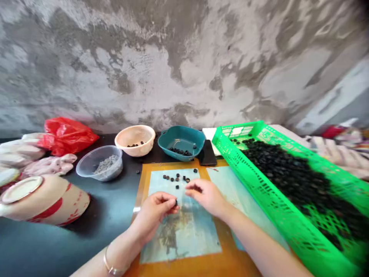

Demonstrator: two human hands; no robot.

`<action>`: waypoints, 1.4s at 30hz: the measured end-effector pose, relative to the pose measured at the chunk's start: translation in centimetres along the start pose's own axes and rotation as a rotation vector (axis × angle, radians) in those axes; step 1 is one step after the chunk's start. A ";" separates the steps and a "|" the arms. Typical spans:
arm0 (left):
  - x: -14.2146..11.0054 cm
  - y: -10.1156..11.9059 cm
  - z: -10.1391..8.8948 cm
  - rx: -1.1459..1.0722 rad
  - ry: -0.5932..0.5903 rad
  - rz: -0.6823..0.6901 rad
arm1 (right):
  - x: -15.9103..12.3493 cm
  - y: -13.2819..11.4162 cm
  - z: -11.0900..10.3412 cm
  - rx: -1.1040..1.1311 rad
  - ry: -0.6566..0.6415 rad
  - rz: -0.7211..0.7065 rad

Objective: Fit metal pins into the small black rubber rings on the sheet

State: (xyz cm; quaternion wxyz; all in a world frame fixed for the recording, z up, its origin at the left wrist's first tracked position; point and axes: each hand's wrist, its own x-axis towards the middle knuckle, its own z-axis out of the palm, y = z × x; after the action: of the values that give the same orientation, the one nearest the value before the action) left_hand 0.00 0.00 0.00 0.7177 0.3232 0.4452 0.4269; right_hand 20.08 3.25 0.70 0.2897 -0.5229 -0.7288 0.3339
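Though small, black piece (176, 202) in left hand (158, 209)

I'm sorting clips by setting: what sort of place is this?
Probably a makeshift workshop or home work corner, though one view can't settle it: a patchy bare wall, a green crate heaped with small black parts, and a teal bowl holding more.

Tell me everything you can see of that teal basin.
The teal basin looks like glossy plastic: a rounded rectangle with sloping walls and a handle-like lip at its left. It stands upright, open, with small black pieces inside. It sits at the orange mat's far edge, between the cream bowl and the black phone; contact with the phone is unclear.
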 end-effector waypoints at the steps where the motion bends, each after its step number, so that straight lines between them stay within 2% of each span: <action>1: 0.1 0.0 -0.2 -0.012 0.011 0.000 | 0.1 0.8 -0.9 -0.096 0.050 0.023; 3: 0.2 0.1 -0.4 -0.034 0.024 -0.005 | 0.4 2.4 -2.6 -0.251 0.127 0.058; 5: 0.2 0.2 -0.6 -0.058 0.026 -0.020 | 0.7 3.5 -3.7 -0.343 0.131 0.070; 10: 0.1 0.6 -0.7 -0.080 0.004 -0.051 | 0.9 4.4 -4.3 -0.334 0.082 0.094; 14: 0.0 0.5 -0.5 -0.031 0.022 -0.024 | 0.3 2.9 -3.5 -0.227 0.051 0.083; 17: 0.1 0.2 -0.5 0.008 0.052 -0.001 | -0.6 1.1 -2.0 -0.088 -0.052 -0.023; 22: 0.1 -0.2 -0.4 -0.011 0.025 -0.001 | -1.7 -0.7 0.6 -0.114 -0.125 -0.201; 28: -0.4 0.1 0.0 -0.054 -0.019 0.001 | -1.7 -0.3 1.5 0.035 -0.084 -0.221; 34: -0.3 0.3 0.0 -0.038 0.034 0.060 | -1.9 -0.6 1.5 0.144 0.011 -0.085; 36: -0.4 0.3 0.0 -0.010 0.037 0.082 | -2.0 -0.9 1.5 0.151 0.042 -0.108; 40: -0.8 0.4 0.1 0.032 0.027 0.111 | -2.3 -1.4 1.4 0.165 0.069 -0.244; 42: -0.9 0.5 0.2 0.049 0.028 0.122 | -2.3 -1.5 1.4 0.179 0.065 -0.251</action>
State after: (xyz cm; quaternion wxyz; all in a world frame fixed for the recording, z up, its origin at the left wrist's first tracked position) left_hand -0.15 -0.65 0.83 0.6759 0.3611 0.4451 0.4633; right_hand 18.78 0.39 0.85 0.3979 -0.4102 -0.7461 0.3417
